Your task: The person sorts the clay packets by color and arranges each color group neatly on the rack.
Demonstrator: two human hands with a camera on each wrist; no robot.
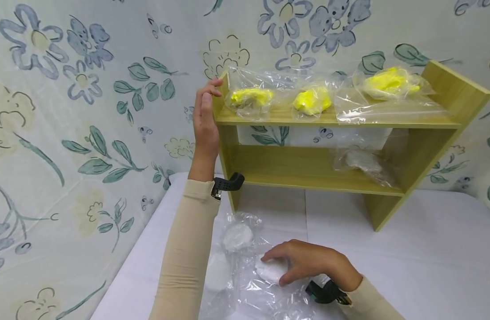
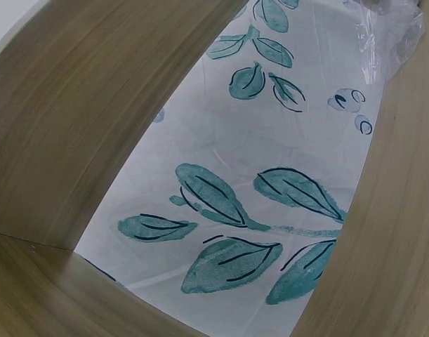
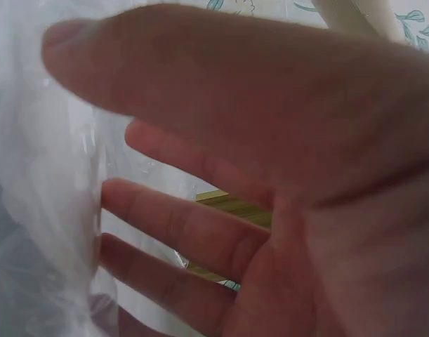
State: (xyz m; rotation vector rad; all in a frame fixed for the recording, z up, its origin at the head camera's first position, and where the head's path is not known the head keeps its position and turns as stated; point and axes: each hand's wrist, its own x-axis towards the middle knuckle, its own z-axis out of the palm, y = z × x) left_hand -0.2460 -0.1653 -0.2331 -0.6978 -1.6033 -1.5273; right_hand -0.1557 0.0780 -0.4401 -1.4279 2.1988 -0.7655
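Note:
A small wooden shelf (image 1: 293,166) stands on the white-covered table. My left hand (image 1: 206,120) rests against its left side panel, fingers reaching up around the upper edge; the hand itself is out of the left wrist view, which looks into the shelf. My right hand (image 1: 305,262) is over a clear plastic bag holding a white, rounded, clay-like lump (image 1: 272,270). Its thumb and fingers are spread across the lump. In the right wrist view, fairly straight fingers (image 3: 179,217) reach the bag's surface. Two more bagged white lumps, one upper (image 1: 238,237) and one lower (image 1: 218,272), lie to its left.
On the top board sit bagged yellow lumps at left (image 1: 251,96), middle (image 1: 312,100) and right (image 1: 389,83). One bagged white lump (image 1: 363,161) is on the lower board's right side. A flower-patterned cloth (image 1: 89,146) hangs behind and left of the table.

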